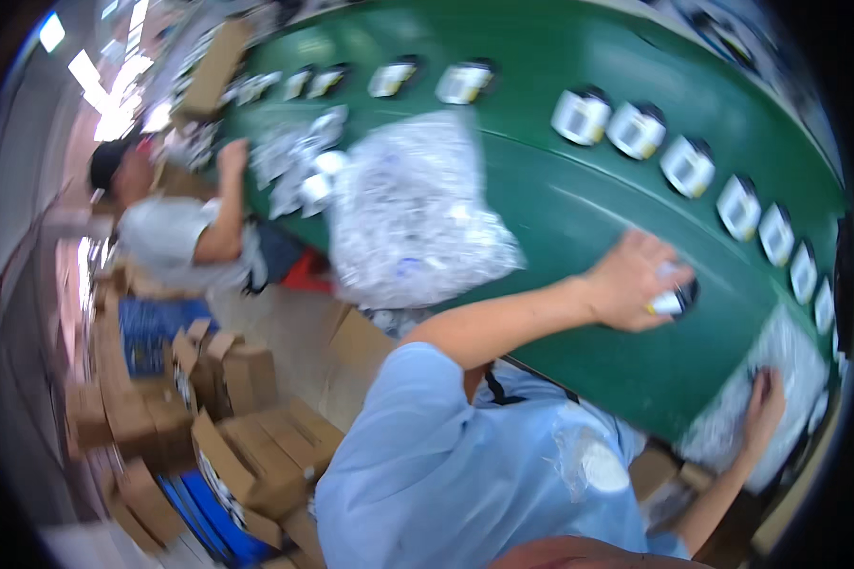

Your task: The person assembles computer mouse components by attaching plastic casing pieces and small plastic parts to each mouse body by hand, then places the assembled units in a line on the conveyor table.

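Note:
My left hand (pixel 640 282) is closed over a small black item with a white and yellow label (pixel 672 302), low over the green work surface (pixel 579 365). Its label and dark end stick out past the fingers. At the right, my right hand (pixel 767 408) is over a clear plastic bag (pixel 764 379), its fingers closed around something dark, too small and blurred to name. Similar labelled black items (pixel 688 166) stand in a spaced row along the far side of the surface.
A large clear bag of wrapped pieces (pixel 408 213) lies left of centre, beside loose small packets (pixel 294 161). Another person (pixel 176 228) works at the far left. Cardboard boxes (pixel 266 455) and a blue crate (pixel 213 517) stand on the floor at lower left.

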